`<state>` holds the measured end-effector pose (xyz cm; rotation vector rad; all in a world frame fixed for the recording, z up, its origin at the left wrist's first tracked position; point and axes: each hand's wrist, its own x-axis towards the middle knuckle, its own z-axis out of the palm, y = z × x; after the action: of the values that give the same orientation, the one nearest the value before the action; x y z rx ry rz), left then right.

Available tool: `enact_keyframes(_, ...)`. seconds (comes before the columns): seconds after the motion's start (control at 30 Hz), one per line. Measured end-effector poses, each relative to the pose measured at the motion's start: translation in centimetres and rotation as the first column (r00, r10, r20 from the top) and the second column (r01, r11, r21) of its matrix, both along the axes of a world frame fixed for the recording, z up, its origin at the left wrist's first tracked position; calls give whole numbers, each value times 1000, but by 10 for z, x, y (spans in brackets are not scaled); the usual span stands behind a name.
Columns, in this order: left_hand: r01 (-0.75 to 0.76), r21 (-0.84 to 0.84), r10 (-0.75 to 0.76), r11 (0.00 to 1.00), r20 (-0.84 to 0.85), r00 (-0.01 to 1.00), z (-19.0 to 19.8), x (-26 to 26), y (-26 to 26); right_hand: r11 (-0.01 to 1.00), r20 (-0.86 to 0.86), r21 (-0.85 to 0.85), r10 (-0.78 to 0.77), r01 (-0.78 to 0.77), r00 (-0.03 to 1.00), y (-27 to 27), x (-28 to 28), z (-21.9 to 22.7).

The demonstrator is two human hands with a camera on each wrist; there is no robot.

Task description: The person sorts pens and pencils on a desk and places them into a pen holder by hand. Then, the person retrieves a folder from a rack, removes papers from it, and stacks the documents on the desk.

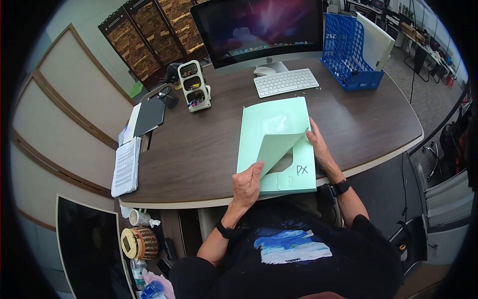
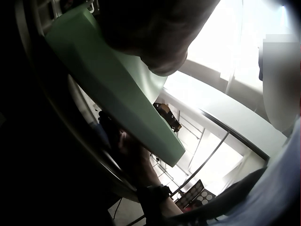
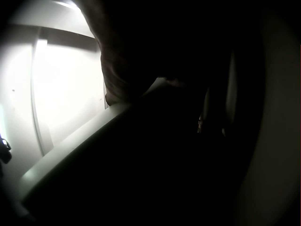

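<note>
A mint-green file box [image 1: 303, 182] with "PX" handwritten on it lies near the desk's front edge, tilted slightly. Its lid flap [image 1: 276, 149] is bent up along one side, baring a curved cutout underneath. My left hand [image 1: 246, 187] pinches the flap by its lower left part, thumb on top. On the right side, my right hand [image 1: 321, 149] grips the box's edge, its thumb close to the flap's raised corner. In the left wrist view the box's green side wall [image 2: 113, 99] runs diagonally below the left hand. The right wrist view is mostly dark, with a pale box edge [image 3: 80, 136] showing.
Beyond the box sit a white keyboard [image 1: 286, 82], a mouse [image 1: 264, 71] and a monitor [image 1: 259, 30]. A blue file rack [image 1: 356, 79] stands at the back right. To the left are a pen organizer [image 1: 194, 85], a dark folder [image 1: 150, 115] and stacked papers [image 1: 126, 167].
</note>
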<state>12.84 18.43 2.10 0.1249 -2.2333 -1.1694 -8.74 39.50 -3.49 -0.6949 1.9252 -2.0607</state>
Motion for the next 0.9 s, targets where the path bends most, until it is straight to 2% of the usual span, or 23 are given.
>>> enact_keyframes(0.07,-27,34,27,999,17,999,-4,-1,-1,996,59,-74,45,-41,997,-1,3,7)
enact_keyframes(0.13,-138,211,147,968,-29,989,-21,-2,-2,997,61,-53,64,-61,996,1,0,9)
enact_keyframes(0.17,-149,214,156,965,-15,988,-9,1,-2,997,68,-38,73,-70,995,2,1,9)
enact_keyframes(0.23,-150,560,282,815,-158,946,17,5,-9,996,71,-70,52,-47,996,1,2,8)
enact_keyframes(0.3,-111,609,258,785,-159,953,-12,20,-40,997,61,-71,23,-18,998,1,0,9)
enact_keyframes(0.37,-156,381,300,911,-355,885,-9,32,-59,996,80,-92,11,-4,997,-1,3,12)
enact_keyframes(0.43,-333,203,390,921,-467,794,13,29,-76,998,40,-60,11,-9,999,0,4,13)
enact_keyframes(0.5,-270,352,420,896,-477,772,37,35,-91,998,78,-59,8,-4,997,2,-1,6)
enact_keyframes(0.53,-273,350,420,896,-467,778,38,37,-104,998,82,-55,17,-12,996,2,-4,5)
enact_keyframes(0.6,-475,106,449,873,-554,701,42,44,-132,999,68,-49,6,-2,998,0,5,12)
enact_keyframes(0.63,-473,92,439,876,-556,706,47,51,-143,998,74,-62,3,2,997,-1,2,11)
enact_keyframes(0.67,-661,-225,537,716,-427,728,49,63,-152,999,42,-50,-1,3,999,0,-2,7)
enact_keyframes(0.7,-698,-541,655,468,-318,686,50,72,-158,999,16,-31,-4,4,1000,2,-2,3)
enact_keyframes(0.73,-651,-633,693,419,-240,680,52,75,-162,998,27,-64,-8,10,1000,1,-2,2)
enact_keyframes(0.77,-643,-641,690,419,-235,684,51,74,-163,998,37,-67,-11,13,999,1,0,3)
enact_keyframes(0.8,-539,-491,570,684,-102,815,50,70,-164,997,85,-76,8,-2,996,0,1,5)
enact_keyframes(0.83,-386,-284,401,878,-7,916,49,66,-163,996,129,-83,31,-20,991,0,1,8)
enact_keyframes(0.9,-223,-203,252,953,129,959,51,51,-137,995,126,-94,51,-40,991,1,3,12)
